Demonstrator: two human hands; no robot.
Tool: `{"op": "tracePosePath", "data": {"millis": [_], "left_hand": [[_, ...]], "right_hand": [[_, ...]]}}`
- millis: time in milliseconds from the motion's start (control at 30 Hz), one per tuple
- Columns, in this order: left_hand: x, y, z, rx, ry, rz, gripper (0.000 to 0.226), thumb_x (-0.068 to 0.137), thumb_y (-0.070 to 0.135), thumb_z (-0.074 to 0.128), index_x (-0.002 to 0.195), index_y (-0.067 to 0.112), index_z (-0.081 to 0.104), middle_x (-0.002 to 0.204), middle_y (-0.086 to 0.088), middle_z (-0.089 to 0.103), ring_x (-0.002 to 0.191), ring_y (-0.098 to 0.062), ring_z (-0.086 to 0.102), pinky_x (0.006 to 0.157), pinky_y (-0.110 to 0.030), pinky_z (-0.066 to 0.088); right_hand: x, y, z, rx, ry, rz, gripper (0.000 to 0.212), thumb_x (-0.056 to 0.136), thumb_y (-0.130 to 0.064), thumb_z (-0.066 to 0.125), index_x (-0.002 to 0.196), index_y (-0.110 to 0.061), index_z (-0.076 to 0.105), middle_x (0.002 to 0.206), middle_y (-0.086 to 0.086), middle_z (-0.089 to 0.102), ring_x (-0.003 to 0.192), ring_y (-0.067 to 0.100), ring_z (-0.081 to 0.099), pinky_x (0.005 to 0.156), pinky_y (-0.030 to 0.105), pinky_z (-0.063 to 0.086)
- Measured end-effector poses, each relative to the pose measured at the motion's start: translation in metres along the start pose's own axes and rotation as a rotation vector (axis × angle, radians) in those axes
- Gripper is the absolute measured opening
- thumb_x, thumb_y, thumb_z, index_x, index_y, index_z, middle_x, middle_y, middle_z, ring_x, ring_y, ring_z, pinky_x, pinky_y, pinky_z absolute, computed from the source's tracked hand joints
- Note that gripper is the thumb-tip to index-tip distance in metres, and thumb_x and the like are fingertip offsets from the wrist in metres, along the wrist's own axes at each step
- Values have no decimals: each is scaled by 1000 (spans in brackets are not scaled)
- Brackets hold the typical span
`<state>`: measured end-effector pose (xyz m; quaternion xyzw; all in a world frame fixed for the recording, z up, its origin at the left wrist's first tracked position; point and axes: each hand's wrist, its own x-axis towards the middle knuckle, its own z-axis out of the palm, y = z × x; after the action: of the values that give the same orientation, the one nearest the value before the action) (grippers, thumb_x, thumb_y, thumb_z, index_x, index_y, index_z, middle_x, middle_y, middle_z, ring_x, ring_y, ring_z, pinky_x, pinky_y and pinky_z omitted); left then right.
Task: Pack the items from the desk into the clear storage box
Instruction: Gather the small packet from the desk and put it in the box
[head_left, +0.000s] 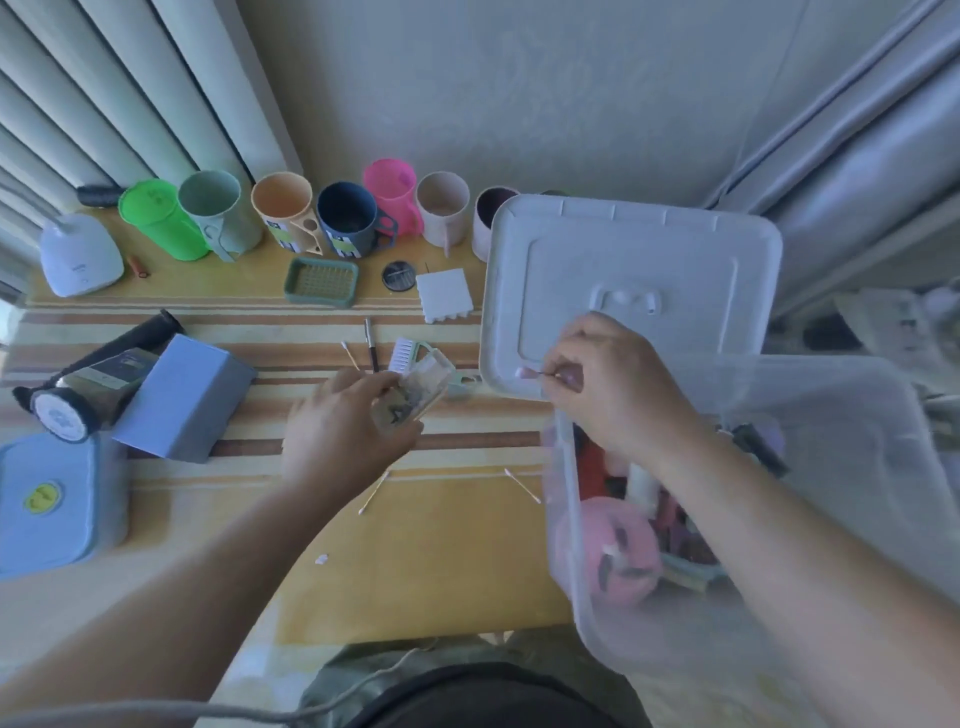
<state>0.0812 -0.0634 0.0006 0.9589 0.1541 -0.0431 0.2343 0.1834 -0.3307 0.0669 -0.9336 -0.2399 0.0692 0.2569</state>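
Pale curtains and a plain wall back a yellow desk (441, 561) covered by a striped mat, seen from above by the person working at it. Along the far edge stands a row of cups (291, 213); a soap dish (322, 282), a pen (371, 343) and a small brush (404, 355) lie in front of them.

At the right, the clear storage box (571, 551) overhangs the desk's near edge, tilted toward the person and already holding a pink item and other things. Its white lid (623, 260) lies flat just behind it, off and out of the way so the opening is free.

The left hand (348, 431) grips a small clear case (415, 392), seemingly held open as a receptacle. The right hand (608, 384), over the box's far rim, pinches a cotton swab (530, 372) between fingertips, likely to feed it into that case. Two more swabs (522, 486) lie loose on bare desk between the forearms, with open room around them. A grey box (187, 400) and a blue lidded container (47, 504) crowd the left side.
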Motion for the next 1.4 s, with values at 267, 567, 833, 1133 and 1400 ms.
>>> {"op": "tracePosePath", "data": {"millis": [267,567,833,1133,1400], "left_hand": [[-13,172,34,93,57,598,51,71,51,78,117,29,71,100,3,66,91,-29,61,80,-40,49],[-78,281,139,491,-466,876,44,84,54,69,117,26,65,110,0,65,96,-26,61,84,-42,51],[-92,302,213,492,-597,737,42,90,43,64,123,19,61,117,-7,63,109,-31,59,91,-43,50],[-90,291,200,518,-580,799,46,98,56,53,138,34,54,126,-1,63,117,-28,58,100,-46,47],[-82,275,166,386,-386,660,29,99,44,47,120,37,66,123,8,64,115,-22,55,101,-41,45]], "right_hand": [[-117,143,-30,-152,-138,286,19,88,-27,78,72,-26,68,86,-12,47,79,10,50,63,21,31],[-187,244,-45,-210,-427,407,13,85,-33,73,81,-20,76,94,-4,55,88,23,65,79,35,55],[-215,272,-53,-132,-380,418,32,89,-51,76,76,-22,73,91,-3,52,84,24,61,79,38,53],[-195,271,-33,-79,-273,344,31,92,-48,75,80,-18,75,96,-1,54,87,24,62,80,35,53],[-172,282,-24,-54,-440,325,16,90,-31,77,102,-20,75,108,-6,48,102,20,58,92,35,50]]}}
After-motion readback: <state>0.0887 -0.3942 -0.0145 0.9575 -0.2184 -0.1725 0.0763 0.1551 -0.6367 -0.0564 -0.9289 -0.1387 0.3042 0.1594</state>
